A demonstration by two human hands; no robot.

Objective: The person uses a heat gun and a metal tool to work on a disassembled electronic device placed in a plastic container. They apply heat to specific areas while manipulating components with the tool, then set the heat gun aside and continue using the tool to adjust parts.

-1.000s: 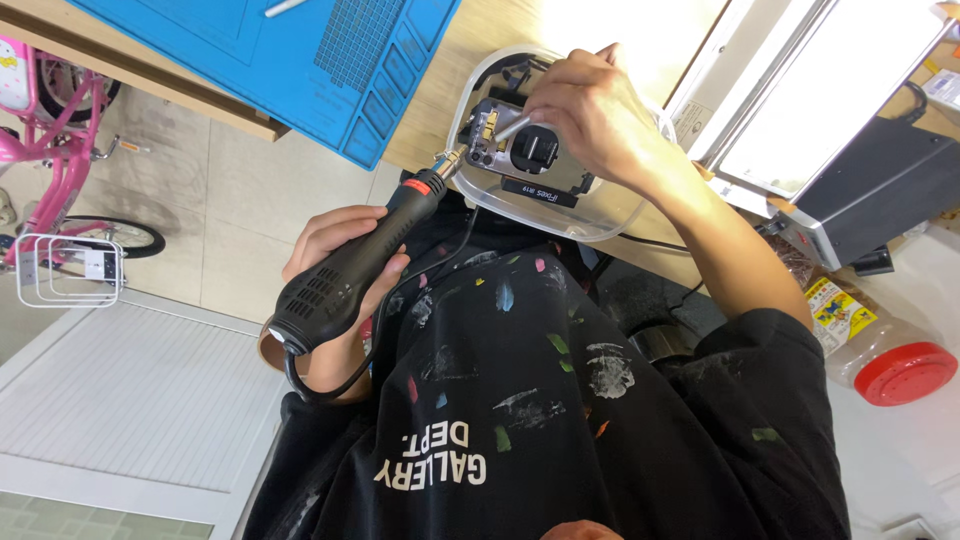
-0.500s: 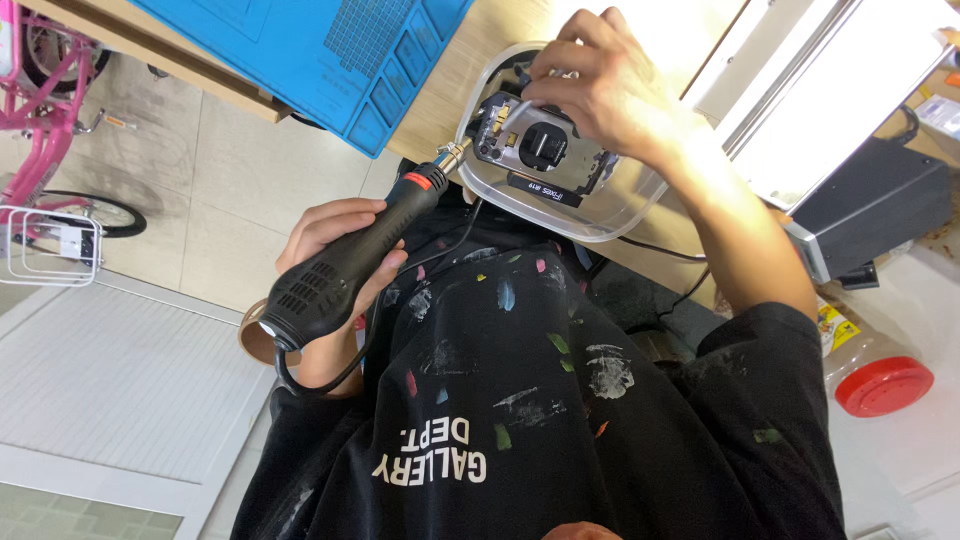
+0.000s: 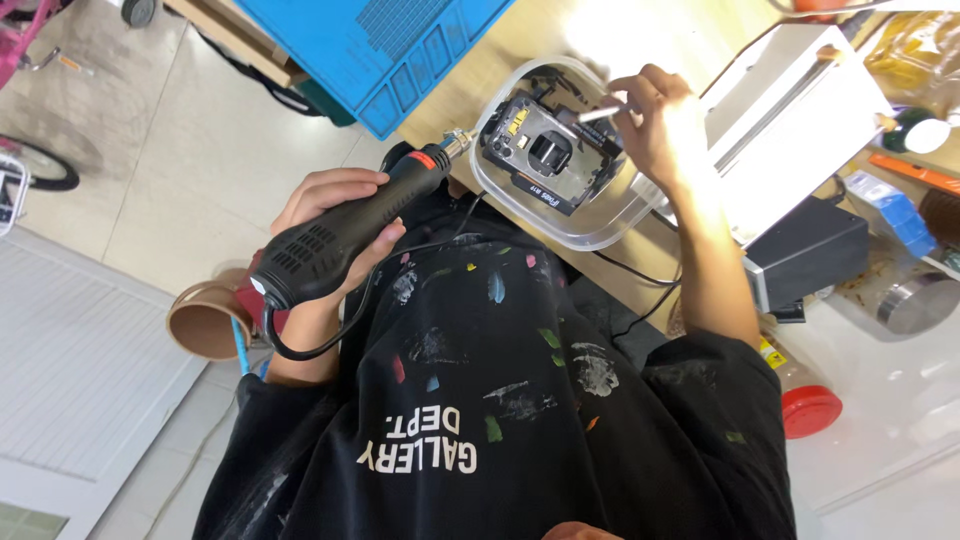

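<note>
Left hand (image 3: 335, 215) gripped a black rotary tool (image 3: 345, 228); right hand (image 3: 665, 125) pinched a thin rod (image 3: 598, 114) over a rigid, likely fragile gadget (image 3: 550, 150), best held by its edges.

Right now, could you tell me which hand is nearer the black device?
Right. The right hand is at the device's edge, holding a thin rod; the left hand is off the tray, gripping a power tool.

Pale tiled floor (image 3: 180, 150) lies beside a light wooden workbench (image 3: 540, 40), brightly lit from above.
</note>
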